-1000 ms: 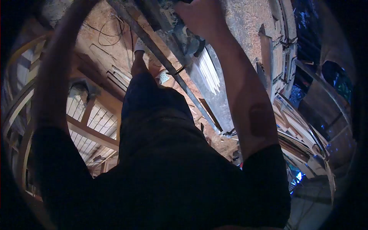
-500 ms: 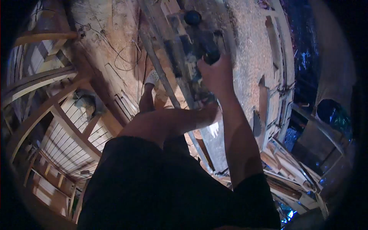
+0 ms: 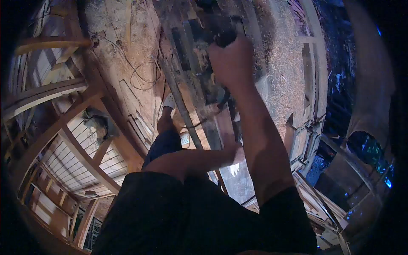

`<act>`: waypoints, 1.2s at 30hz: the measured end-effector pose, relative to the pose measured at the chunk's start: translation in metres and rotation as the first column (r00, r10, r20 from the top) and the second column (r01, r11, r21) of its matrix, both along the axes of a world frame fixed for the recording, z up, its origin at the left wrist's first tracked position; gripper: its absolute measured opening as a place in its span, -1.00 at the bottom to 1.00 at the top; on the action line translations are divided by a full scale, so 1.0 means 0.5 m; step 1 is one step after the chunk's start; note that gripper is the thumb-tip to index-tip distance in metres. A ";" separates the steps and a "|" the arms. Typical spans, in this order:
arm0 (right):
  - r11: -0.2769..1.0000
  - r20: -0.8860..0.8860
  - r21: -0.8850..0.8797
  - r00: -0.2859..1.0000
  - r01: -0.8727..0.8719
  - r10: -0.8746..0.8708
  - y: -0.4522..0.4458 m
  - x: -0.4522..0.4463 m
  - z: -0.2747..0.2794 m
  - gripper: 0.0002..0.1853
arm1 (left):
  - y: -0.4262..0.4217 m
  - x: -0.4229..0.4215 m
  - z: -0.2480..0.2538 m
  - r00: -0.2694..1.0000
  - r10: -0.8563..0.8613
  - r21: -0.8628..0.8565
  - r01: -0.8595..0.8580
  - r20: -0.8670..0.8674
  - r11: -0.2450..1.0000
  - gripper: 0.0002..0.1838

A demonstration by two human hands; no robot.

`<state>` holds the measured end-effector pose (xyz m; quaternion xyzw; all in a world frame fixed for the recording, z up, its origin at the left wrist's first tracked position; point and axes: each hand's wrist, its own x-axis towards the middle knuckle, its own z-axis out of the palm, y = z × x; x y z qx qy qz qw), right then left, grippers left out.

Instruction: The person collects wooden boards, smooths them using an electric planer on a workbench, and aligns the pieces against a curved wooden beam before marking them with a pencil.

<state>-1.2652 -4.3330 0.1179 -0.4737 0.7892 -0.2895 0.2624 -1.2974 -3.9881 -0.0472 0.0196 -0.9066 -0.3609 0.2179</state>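
Arm outstretched, a right hand [image 3: 233,59] closes its grip around the black handle [image 3: 225,39] of a dark, boxy machine [image 3: 202,55] at a brown wooden board's [image 3: 225,127] far end; the left hand [image 3: 236,154], reaching crosswise, shows an indiscernible grip.

A thin dark cable [image 3: 145,89] lies looped on the dusty floor [image 3: 117,23], wooden beams [image 3: 85,158] cross a pale slatted panel [image 3: 63,158] off to the left (all looking pretty curved, tbh), plus messy wood strips [image 3: 318,196] lower right.
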 end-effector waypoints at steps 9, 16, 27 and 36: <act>0.977 -0.253 -0.186 0.966 -0.104 0.055 -0.171 -0.015 -0.064 -0.56 | -0.019 0.029 -0.004 0.999 -0.046 0.027 0.046 -0.002 0.999 -0.73; 0.971 -0.029 -0.238 0.999 -0.031 0.025 0.001 -0.081 -0.014 -0.56 | -0.070 0.196 0.051 0.984 -0.127 -0.036 0.123 -0.123 0.992 -0.77; 0.581 -0.142 0.504 0.725 0.639 -0.674 0.873 -0.105 0.249 -0.61 | -0.537 0.380 0.115 0.943 0.233 -0.589 -0.050 0.239 0.807 -0.24; 0.685 -0.034 0.346 0.738 0.641 -0.674 1.268 -0.021 0.235 -0.70 | -0.646 0.217 0.035 0.859 0.110 -0.663 0.300 0.501 0.686 -0.19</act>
